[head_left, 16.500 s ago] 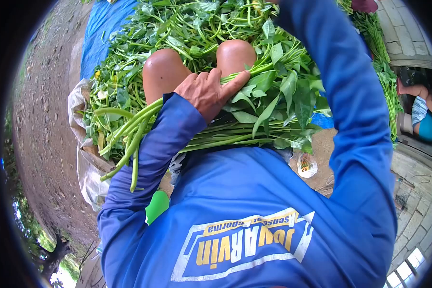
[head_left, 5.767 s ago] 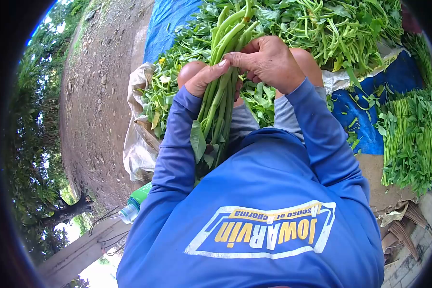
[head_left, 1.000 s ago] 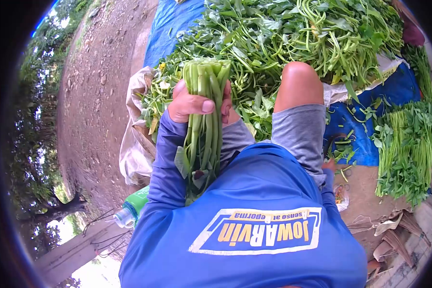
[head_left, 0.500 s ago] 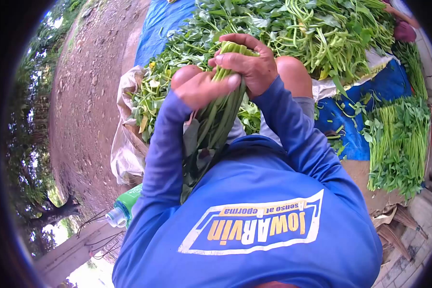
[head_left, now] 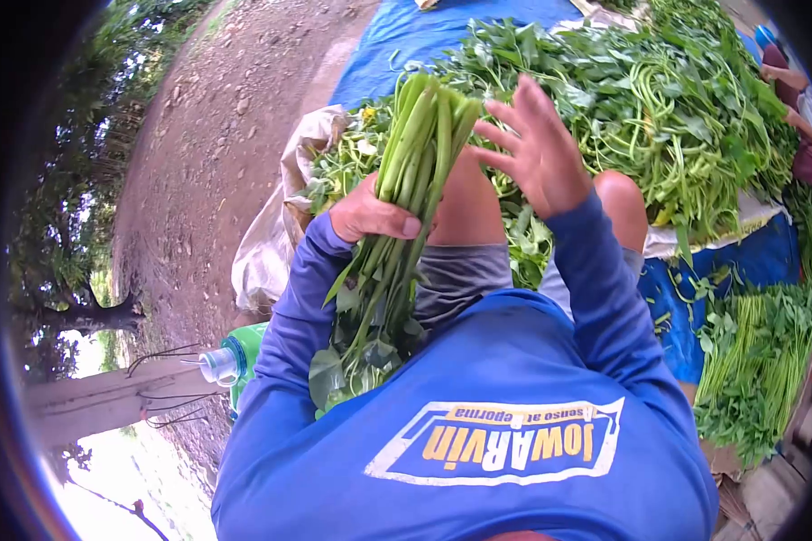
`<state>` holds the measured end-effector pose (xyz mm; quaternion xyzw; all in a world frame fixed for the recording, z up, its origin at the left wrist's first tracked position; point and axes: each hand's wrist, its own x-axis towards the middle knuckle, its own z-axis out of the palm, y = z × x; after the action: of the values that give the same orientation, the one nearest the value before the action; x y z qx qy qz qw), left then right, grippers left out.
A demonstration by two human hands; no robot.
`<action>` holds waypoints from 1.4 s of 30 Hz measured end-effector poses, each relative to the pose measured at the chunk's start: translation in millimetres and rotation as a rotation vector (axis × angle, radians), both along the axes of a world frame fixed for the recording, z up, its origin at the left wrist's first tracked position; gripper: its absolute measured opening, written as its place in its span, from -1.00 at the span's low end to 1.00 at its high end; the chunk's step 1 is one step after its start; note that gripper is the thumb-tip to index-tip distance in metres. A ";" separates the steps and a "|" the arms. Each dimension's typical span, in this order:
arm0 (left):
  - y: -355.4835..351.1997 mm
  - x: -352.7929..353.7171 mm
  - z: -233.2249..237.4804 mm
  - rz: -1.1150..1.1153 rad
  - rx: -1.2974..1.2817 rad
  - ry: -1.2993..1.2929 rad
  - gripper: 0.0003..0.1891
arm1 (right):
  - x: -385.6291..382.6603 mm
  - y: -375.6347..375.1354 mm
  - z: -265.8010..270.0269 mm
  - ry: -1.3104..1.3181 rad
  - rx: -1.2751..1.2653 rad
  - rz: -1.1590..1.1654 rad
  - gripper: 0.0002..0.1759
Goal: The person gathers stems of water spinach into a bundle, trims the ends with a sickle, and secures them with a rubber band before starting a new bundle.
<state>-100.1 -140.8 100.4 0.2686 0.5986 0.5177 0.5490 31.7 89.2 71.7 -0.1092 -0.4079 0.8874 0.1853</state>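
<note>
My left hand (head_left: pixel 379 214) is wrapped around a bunch of water spinach (head_left: pixel 417 153), thumb across the stems. The even stem ends point up and away from me, and the leaves hang down against my left forearm and lap. My right hand (head_left: pixel 539 149) is raised just right of the stem ends, apart from them, with its fingers spread and nothing in it. Beyond my knees lies a big heap of loose leafy greens (head_left: pixel 604 99), partly behind my right hand.
A blue tarp (head_left: pixel 406 36) lies under the heap, with a pale sack (head_left: pixel 275 239) at its left edge. Stacked bundles of greens (head_left: pixel 753 361) lie at right. A green bottle (head_left: pixel 241 354) is by my left elbow. Another person's arm (head_left: pixel 807 131) reaches in at far right.
My right hand has let go of the stem tops and moved right, its fingers opening. My left hand keeps the bunch, whose stem ends now stand higher. The view has shifted.
</note>
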 end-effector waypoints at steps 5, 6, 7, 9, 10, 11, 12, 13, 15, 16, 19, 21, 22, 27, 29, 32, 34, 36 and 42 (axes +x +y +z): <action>3.2 7.9 -47.6 0.060 0.019 -0.011 -0.31 | 30.1 -31.6 -5.3 -0.234 0.661 -0.076 -0.66; 11.8 10.6 -55.0 0.058 0.076 0.005 -0.33 | 30.5 -29.9 -1.1 -0.242 0.700 -0.124 -0.66; 18.6 16.4 -61.1 0.065 0.133 0.022 -0.35 | 30.2 -28.6 2.0 -0.245 0.739 -0.165 -0.66; 27.0 17.2 -60.1 0.010 0.145 0.053 -0.32 | 28.2 -25.3 0.6 -0.242 0.779 -0.223 -0.66; 29.4 17.6 -60.8 0.024 0.197 0.051 -0.29 | 24.7 -27.0 -7.9 -0.248 0.673 -0.235 -0.66; 33.2 19.0 -62.3 0.037 0.249 0.049 -0.26 | 19.0 -31.1 -20.9 -0.253 0.566 -0.246 -0.66; 37.2 23.9 -59.6 0.058 0.246 0.021 -0.21 | 15.1 -33.8 -30.3 -0.260 0.456 -0.258 -0.65; 41.3 28.6 -56.9 0.079 0.243 -0.007 -0.17 | 13.3 -34.5 -38.7 -0.290 0.449 -0.257 -0.66; 44.9 32.5 -62.2 0.105 0.216 -0.036 -0.11 | 8.2 -31.5 -48.6 -0.346 0.438 -0.254 -0.66; 42.4 32.5 -68.3 0.113 0.189 -0.038 -0.10 | 7.3 -32.4 -50.4 -0.351 0.399 -0.273 -0.65; 31.2 21.4 -81.4 -0.007 0.189 -0.135 -0.21 | -3.4 -23.5 -52.8 -0.342 0.223 -0.272 -0.45; 34.9 28.4 -86.7 -0.065 0.183 -0.314 -0.22 | -31.1 9.4 -81.4 0.041 0.090 0.050 -0.28; 38.9 38.0 -86.4 -0.090 0.181 -0.451 -0.22 | -28.1 11.1 -72.9 0.182 -0.139 0.225 -0.15; 50.4 42.6 -127.2 -0.241 0.425 -0.878 -0.22 | -19.9 -2.4 -30.6 0.267 -0.206 0.347 0.01; 52.1 33.9 -135.1 -0.337 0.488 -0.881 -0.18 | -19.3 -8.0 -22.1 0.238 -0.001 0.293 0.00; 50.9 21.2 -104.3 -0.212 0.471 -0.551 0.01 | -22.2 -12.8 -16.7 0.210 0.090 0.142 -0.10; 53.5 12.8 -49.5 -0.105 0.339 -0.168 0.22 | -21.6 -9.6 -18.5 0.175 -0.003 0.064 -0.14; 58.9 25.2 -10.1 0.106 0.390 0.004 0.36 | -25.6 -2.4 -17.3 0.156 0.057 -0.072 -0.25; 80.5 44.3 -24.4 0.163 0.110 1.016 -0.23 | -34.3 -21.7 -7.0 0.135 0.039 -0.396 -0.28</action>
<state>-55.8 -60.2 76.0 0.4671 0.7805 0.3939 0.1321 -2.6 67.6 64.6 -0.1240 -0.3824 0.8308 0.3850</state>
